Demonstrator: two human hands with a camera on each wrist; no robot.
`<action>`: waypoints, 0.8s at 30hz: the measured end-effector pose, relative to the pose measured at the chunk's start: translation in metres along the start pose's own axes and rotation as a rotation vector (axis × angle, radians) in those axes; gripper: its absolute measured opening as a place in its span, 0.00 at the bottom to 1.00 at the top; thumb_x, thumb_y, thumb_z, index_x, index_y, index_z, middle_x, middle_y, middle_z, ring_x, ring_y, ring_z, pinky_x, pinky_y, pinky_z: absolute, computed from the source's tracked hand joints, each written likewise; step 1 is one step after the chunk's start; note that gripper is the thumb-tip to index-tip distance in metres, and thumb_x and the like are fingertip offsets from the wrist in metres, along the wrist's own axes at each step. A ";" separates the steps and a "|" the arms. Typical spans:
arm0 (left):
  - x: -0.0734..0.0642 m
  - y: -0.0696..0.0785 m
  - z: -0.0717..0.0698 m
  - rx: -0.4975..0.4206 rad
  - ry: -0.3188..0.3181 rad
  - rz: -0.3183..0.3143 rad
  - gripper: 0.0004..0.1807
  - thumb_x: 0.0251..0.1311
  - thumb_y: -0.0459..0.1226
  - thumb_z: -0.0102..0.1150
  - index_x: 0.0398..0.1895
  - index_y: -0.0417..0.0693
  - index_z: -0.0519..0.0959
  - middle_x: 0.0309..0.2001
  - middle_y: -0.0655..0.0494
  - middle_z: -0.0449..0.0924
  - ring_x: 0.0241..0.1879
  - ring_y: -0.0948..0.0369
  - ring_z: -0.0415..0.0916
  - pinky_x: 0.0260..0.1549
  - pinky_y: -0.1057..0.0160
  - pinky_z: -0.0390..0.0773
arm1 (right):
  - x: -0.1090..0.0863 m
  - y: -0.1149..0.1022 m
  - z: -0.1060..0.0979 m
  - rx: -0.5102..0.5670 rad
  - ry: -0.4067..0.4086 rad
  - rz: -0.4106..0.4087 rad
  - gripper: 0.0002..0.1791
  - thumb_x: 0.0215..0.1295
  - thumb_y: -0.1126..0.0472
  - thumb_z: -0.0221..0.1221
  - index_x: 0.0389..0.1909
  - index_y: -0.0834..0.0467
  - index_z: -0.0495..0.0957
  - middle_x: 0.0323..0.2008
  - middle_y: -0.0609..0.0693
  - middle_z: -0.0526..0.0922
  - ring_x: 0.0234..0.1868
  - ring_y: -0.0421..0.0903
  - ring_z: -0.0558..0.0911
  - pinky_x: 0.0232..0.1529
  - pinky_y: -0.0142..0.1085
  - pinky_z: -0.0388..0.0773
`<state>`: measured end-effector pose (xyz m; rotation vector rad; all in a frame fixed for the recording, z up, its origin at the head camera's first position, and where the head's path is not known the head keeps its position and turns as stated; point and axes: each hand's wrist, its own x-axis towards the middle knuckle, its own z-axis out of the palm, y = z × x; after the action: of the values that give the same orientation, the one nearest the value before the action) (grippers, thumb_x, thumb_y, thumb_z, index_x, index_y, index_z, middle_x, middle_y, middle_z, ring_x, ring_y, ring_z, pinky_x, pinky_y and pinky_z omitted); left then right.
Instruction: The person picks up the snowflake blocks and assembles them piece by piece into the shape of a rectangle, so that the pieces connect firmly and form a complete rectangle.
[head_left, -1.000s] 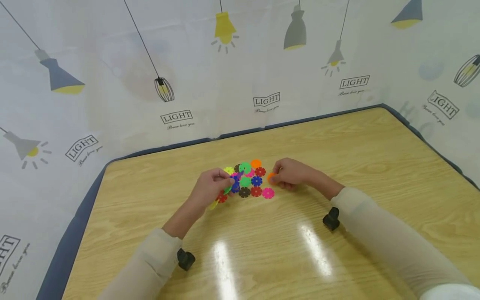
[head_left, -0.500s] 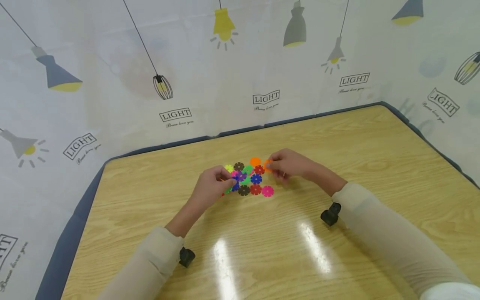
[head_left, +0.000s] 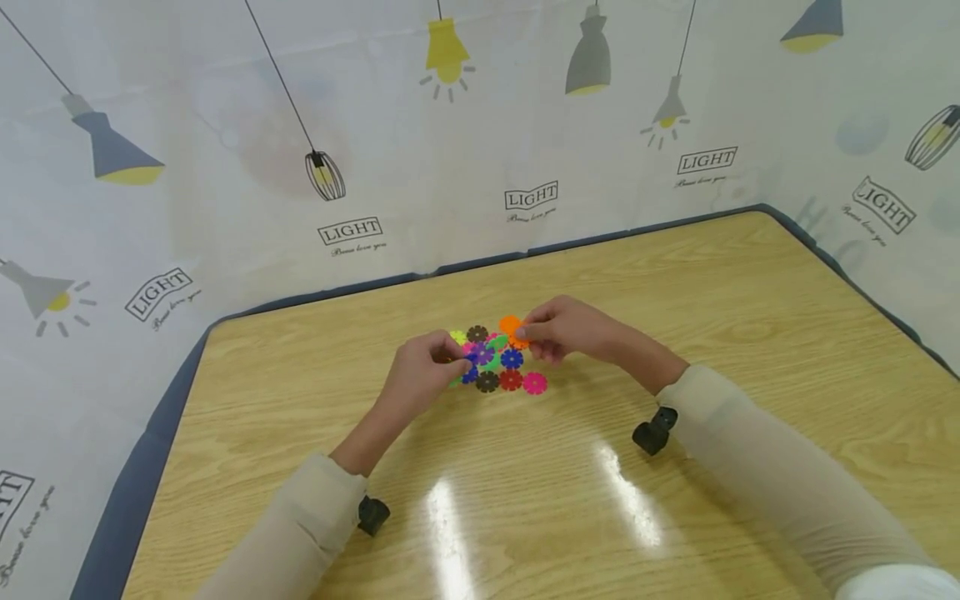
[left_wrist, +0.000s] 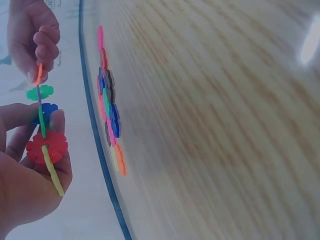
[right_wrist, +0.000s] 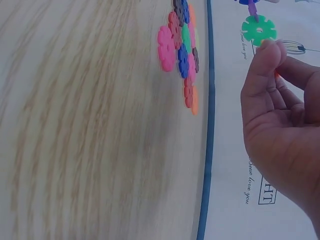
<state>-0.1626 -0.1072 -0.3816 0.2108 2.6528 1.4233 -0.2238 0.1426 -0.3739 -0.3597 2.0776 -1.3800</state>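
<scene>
My left hand [head_left: 418,372] grips a chain of notched plastic snowflake discs, raised above the table. In the left wrist view the chain has a yellow disc [left_wrist: 53,172], a red disc [left_wrist: 55,147], a blue disc [left_wrist: 46,112] and a green disc [left_wrist: 40,92] at the far end. A purple disc [head_left: 482,353] also belongs to it. My right hand [head_left: 576,330] pinches an orange disc [left_wrist: 39,74] between thumb and fingers, right at the edge of that green end disc [right_wrist: 259,29]. Fingers cover most of the orange disc in the right wrist view.
Loose discs lie close together on the wooden table [head_left: 540,483] beneath the hands, among them a pink disc [head_left: 535,383], a dark red disc [head_left: 511,380] and a brown disc [head_left: 487,382]. A printed cloth [head_left: 420,167] stands behind the table's far edge.
My right hand has moved left and slightly away from me, bringing the orange disc up to the chain. The left hand keeps its grip, and the chain has turned a little.
</scene>
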 end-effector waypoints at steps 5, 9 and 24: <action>0.001 -0.002 0.001 0.002 -0.001 0.023 0.03 0.59 0.35 0.66 0.32 0.47 0.81 0.32 0.55 0.82 0.32 0.58 0.75 0.31 0.63 0.75 | -0.001 -0.001 0.001 0.038 -0.005 -0.017 0.18 0.73 0.56 0.54 0.40 0.71 0.77 0.23 0.51 0.77 0.20 0.43 0.74 0.27 0.37 0.79; 0.001 -0.003 0.001 0.014 -0.003 0.037 0.02 0.59 0.35 0.66 0.31 0.48 0.81 0.32 0.55 0.82 0.33 0.58 0.75 0.34 0.62 0.76 | -0.001 -0.001 0.001 0.041 -0.017 -0.007 0.16 0.73 0.57 0.54 0.38 0.69 0.77 0.21 0.51 0.76 0.19 0.43 0.73 0.27 0.37 0.78; 0.001 0.002 0.004 0.086 -0.007 0.142 0.02 0.60 0.35 0.64 0.32 0.47 0.82 0.34 0.56 0.84 0.32 0.60 0.78 0.31 0.64 0.79 | -0.002 -0.002 -0.003 -0.014 -0.079 -0.005 0.19 0.72 0.56 0.54 0.35 0.72 0.75 0.19 0.50 0.75 0.17 0.43 0.71 0.23 0.35 0.72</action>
<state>-0.1629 -0.1027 -0.3819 0.4195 2.7447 1.3449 -0.2241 0.1450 -0.3704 -0.4187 2.0246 -1.3337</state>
